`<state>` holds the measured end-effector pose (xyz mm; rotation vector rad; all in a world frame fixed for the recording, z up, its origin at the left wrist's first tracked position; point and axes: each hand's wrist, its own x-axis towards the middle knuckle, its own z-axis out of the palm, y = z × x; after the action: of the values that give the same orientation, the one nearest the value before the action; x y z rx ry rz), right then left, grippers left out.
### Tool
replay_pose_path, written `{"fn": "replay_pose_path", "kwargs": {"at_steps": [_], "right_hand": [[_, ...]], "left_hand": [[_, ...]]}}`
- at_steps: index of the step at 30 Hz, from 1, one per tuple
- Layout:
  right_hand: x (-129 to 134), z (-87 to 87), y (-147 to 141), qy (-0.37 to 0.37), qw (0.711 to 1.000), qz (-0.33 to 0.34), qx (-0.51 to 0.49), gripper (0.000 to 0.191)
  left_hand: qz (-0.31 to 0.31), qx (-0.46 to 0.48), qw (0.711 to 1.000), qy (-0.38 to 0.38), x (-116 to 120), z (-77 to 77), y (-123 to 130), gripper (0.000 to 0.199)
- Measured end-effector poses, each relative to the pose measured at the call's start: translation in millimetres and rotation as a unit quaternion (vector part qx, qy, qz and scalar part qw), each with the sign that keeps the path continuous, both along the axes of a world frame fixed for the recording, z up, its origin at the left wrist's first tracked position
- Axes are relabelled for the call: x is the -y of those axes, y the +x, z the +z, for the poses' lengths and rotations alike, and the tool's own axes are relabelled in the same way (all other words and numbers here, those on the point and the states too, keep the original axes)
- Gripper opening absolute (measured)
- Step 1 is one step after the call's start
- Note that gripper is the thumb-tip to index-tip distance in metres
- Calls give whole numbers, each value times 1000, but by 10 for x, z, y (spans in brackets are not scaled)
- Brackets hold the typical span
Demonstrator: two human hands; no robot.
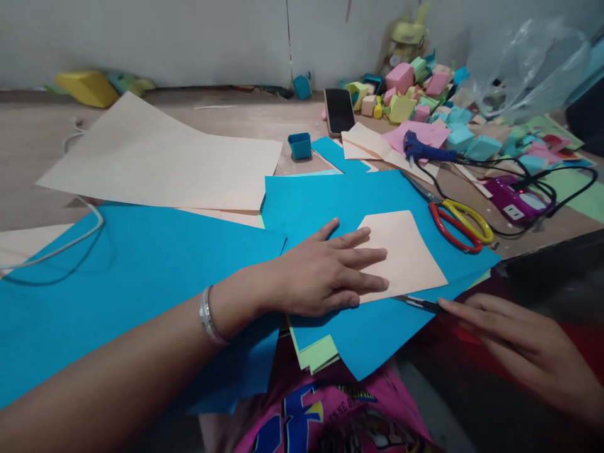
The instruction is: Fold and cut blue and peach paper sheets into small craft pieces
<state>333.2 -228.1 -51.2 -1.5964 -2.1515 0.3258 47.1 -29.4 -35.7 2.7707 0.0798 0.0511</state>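
My left hand (pixel 330 267) lies flat with its fingers spread on a small cream paper piece (pixel 408 251). Under that piece is a blue sheet (pixel 325 201). At the right, my right hand (pixel 504 333) is closed round a slim dark cutter (pixel 422 304), whose tip is at the lower edge of the cream piece. Scissors (pixel 460 223) with red and yellow handles rest on the blue sheet, right of the cream piece.
A large cream sheet (pixel 165 157) and another blue sheet (pixel 141 270) cover the left. Behind are a blue paper cup (pixel 300 146), a phone (pixel 340 111) and colored paper pieces (pixel 401 108). A blue glue gun (pixel 427 150) and purple socket box (pixel 516 200) lie at right, with cables.
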Motion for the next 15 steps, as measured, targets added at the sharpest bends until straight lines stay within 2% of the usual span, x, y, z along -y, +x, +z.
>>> {"fn": "replay_pose_path", "kwargs": {"at_steps": [7,15], "right_hand": [[-63,82,-248,11,999,21,-24,42],[-35,25,-381,10,999,43,11,53]], "left_hand": [[-1,-28,1000,10,-5,15,-16,45],[4,-20,1000,5,3,-5,5,44]]}}
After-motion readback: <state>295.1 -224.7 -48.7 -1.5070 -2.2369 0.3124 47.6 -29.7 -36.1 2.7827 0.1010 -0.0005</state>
